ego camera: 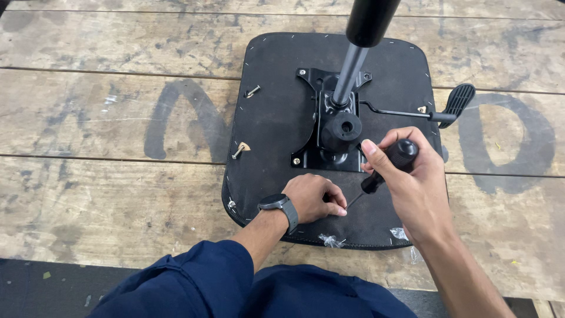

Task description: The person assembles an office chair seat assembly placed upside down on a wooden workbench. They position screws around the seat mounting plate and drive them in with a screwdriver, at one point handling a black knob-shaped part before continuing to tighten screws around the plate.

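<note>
Screwdriver (385, 168) is gripped in right hand (412, 188); left hand (315, 199), fingers curled, is pressed on upturned chair seat (276, 123) at the tip.

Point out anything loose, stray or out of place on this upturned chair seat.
Two loose bolts lie on the seat underside, left of the metal plate. Crumpled clear plastic scraps sit at the near edge. Nothing looks broken.

worn wooden table (106, 194), perhaps plastic scraps (331, 240)
</note>
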